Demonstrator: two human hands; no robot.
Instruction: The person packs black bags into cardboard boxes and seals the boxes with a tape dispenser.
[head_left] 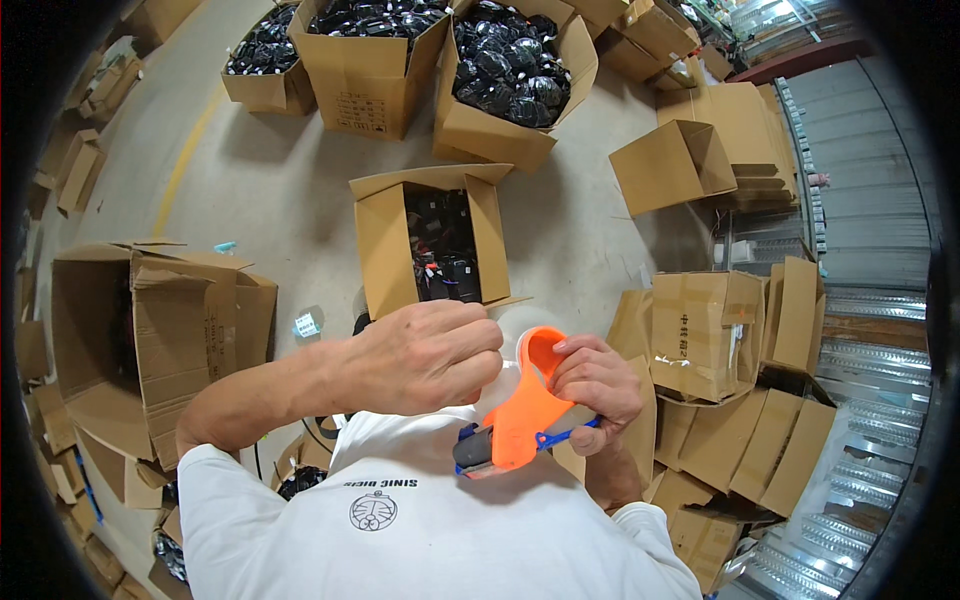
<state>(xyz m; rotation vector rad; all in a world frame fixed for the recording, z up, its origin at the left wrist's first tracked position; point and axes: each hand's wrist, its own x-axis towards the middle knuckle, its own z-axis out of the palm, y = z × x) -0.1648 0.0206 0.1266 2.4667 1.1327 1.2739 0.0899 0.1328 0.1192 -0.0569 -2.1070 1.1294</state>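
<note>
My right hand [598,392] grips an orange plastic thing [527,410] with a ring-shaped upper end. Its lower end carries a dark grey rounded piece and blue parts; its exact kind I cannot tell. The fingers lie at the ring and the thumb is by a blue piece. Left of it, my left hand [430,358] is closed with its fingers curled, its back toward me. What it pinches, if anything, is hidden; something pale and translucent shows between the two hands. Just beyond the hands, an open carton [385,250] holds dark packed items, a few with red or orange bits.
At the back stand open cartons [360,100] heaped with black, plastic-wrapped items. A large open carton [185,340] is at the left. On the right are a taped carton [705,335], flattened cardboard [735,440] and a ribbed metal surface [870,430]. A yellow line [187,160] crosses the floor.
</note>
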